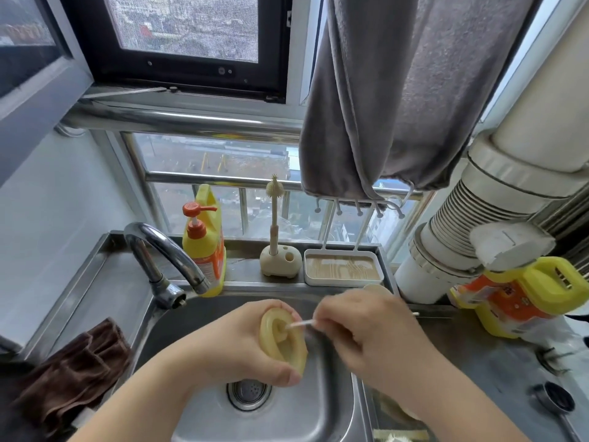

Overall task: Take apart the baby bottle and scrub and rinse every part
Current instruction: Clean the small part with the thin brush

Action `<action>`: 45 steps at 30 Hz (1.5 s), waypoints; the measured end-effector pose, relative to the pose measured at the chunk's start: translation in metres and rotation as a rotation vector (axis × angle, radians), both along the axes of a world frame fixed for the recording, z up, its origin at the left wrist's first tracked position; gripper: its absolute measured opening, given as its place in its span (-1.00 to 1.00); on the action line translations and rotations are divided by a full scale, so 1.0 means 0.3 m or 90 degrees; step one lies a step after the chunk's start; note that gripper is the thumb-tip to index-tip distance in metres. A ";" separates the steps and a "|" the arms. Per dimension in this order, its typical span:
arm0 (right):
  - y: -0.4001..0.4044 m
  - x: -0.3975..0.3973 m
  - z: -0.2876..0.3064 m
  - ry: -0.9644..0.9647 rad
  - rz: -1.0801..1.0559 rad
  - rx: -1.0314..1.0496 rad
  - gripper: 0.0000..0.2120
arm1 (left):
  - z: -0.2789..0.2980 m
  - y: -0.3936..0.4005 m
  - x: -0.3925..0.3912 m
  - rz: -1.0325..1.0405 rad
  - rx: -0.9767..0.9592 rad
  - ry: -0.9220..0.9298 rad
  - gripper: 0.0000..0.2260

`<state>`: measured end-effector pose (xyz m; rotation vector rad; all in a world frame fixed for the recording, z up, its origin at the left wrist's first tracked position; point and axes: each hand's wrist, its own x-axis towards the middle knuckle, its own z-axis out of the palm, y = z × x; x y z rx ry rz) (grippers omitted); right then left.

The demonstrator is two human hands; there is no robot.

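Both hands are busy over the shiny metal sink point(318, 419). My left hand point(242, 342) curls round the soft yellowish rubber bottle teat point(282, 341), with its hollow side up. My right hand point(357, 327) pinches a thin white stick brush point(301, 324) and pokes its tip inside. I think I am scrubbing the teat now. Next it needs water from the curved silver tap point(165, 253).

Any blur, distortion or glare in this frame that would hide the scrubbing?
Head view: daylight from the window, no harsh glare; wide-angle bending curves the window bars and pipe; right hand is motion-blurred with its thin brush, while left hand and the yellowish teat stay fairly sharp over the sink.
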<state>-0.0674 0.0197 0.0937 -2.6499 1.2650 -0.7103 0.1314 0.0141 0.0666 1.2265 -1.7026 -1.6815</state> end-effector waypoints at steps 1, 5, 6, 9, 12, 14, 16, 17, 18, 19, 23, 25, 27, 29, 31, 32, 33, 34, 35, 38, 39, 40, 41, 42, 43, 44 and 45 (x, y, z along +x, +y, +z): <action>-0.006 0.003 0.004 -0.006 -0.025 -0.004 -0.90 | -0.004 -0.003 -0.008 -0.005 0.001 0.000 -0.50; 0.003 0.035 -0.026 0.013 0.040 0.023 -0.94 | -0.018 -0.017 -0.019 -0.017 0.010 0.019 -0.50; -0.002 0.015 -0.027 0.022 0.043 0.040 -0.97 | -0.024 -0.020 -0.012 -0.009 0.008 0.007 -0.52; -0.029 -0.026 -0.028 0.013 -0.044 0.032 -0.96 | -0.046 -0.028 -0.020 -0.005 0.015 -0.002 -0.55; -0.015 0.008 -0.074 0.024 -0.074 0.055 -0.88 | -0.074 -0.039 -0.058 -0.024 0.030 0.039 -0.57; 0.011 -0.007 -0.123 0.040 -0.115 0.106 -0.88 | -0.106 -0.048 -0.064 0.000 0.052 0.037 -0.61; 0.034 -0.071 -0.158 0.019 -0.213 0.184 -0.85 | -0.156 -0.046 -0.078 0.029 0.096 0.045 -0.65; 0.051 -0.105 -0.169 0.006 -0.263 0.218 -0.85 | -0.187 -0.041 -0.095 0.048 0.121 0.048 -0.64; 0.073 -0.137 -0.186 -0.006 -0.312 0.243 -0.85 | -0.220 -0.033 -0.117 0.071 0.146 0.048 -0.62; 0.098 -0.164 -0.204 -0.011 -0.361 0.270 -0.85 | -0.252 -0.024 -0.144 0.092 0.173 0.053 -0.61; 0.220 -0.267 -0.304 -0.086 -0.550 0.379 -0.80 | -0.372 0.026 -0.269 0.092 0.260 0.077 -0.60; 0.290 -0.309 -0.350 -0.155 -0.639 0.414 -0.75 | -0.424 0.056 -0.334 0.066 0.308 0.090 -0.61; 0.352 -0.336 -0.384 -0.195 -0.699 0.426 -0.77 | -0.470 0.075 -0.397 0.070 0.337 0.090 -0.71; 0.405 -0.357 -0.416 -0.214 -0.743 0.426 -0.79 | -0.515 0.081 -0.449 0.085 0.333 0.077 -0.69; 0.447 -0.373 -0.452 -0.236 -0.769 0.428 -0.79 | -0.550 0.079 -0.488 0.092 0.297 0.042 -0.62; 0.456 -0.377 -0.465 -0.242 -0.774 0.432 -0.78 | -0.560 0.075 -0.504 0.091 0.270 0.029 -0.64; 0.467 -0.382 -0.483 -0.241 -0.780 0.441 -0.77 | -0.567 0.075 -0.524 0.082 0.242 0.010 -0.67; 0.470 -0.386 -0.498 -0.235 -0.783 0.449 -0.75 | -0.569 0.073 -0.540 0.069 0.214 -0.011 -0.68; 0.470 -0.390 -0.514 -0.231 -0.785 0.461 -0.75 | -0.571 0.070 -0.556 0.061 0.191 -0.030 -0.69; 0.458 -0.412 -0.562 -0.238 -0.807 0.487 -0.79 | -0.591 0.057 -0.597 0.018 0.141 -0.091 -0.72; 0.450 -0.422 -0.576 -0.242 -0.815 0.489 -0.81 | -0.602 0.054 -0.607 -0.004 0.117 -0.119 -0.71; 0.440 -0.435 -0.591 -0.241 -0.820 0.488 -0.83 | -0.614 0.051 -0.615 -0.030 0.087 -0.153 -0.70; 0.430 -0.447 -0.607 -0.233 -0.822 0.487 -0.85 | -0.622 0.050 -0.622 -0.050 0.050 -0.187 -0.70; 0.420 -0.458 -0.622 -0.219 -0.820 0.488 -0.87 | -0.626 0.051 -0.627 -0.062 0.017 -0.213 -0.68; 0.411 -0.469 -0.637 -0.204 -0.813 0.490 -0.90 | -0.628 0.055 -0.629 -0.064 -0.008 -0.229 -0.66; 0.402 -0.480 -0.649 -0.187 -0.799 0.495 -0.96 | -0.629 0.058 -0.629 -0.062 -0.023 -0.227 -0.64; 0.392 -0.489 -0.660 -0.168 -0.775 0.497 -0.96 | -0.629 0.062 -0.629 -0.058 -0.030 -0.220 -0.62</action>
